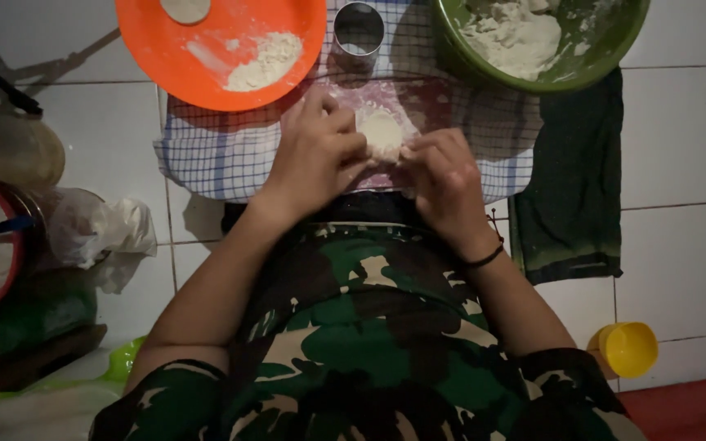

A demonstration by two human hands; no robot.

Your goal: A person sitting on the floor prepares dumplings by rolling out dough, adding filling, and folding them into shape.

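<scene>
Dough disc (pixel 382 131) between both hands' fingertips (pixel 359 147)

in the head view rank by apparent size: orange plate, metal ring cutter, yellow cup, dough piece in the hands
1. orange plate
2. yellow cup
3. metal ring cutter and dough piece: look alike, unranked.

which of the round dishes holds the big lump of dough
The green bowl at the top right; white dough fills it. The orange plate holds only a pile of flour, and the yellow cup shows nothing inside.
</scene>
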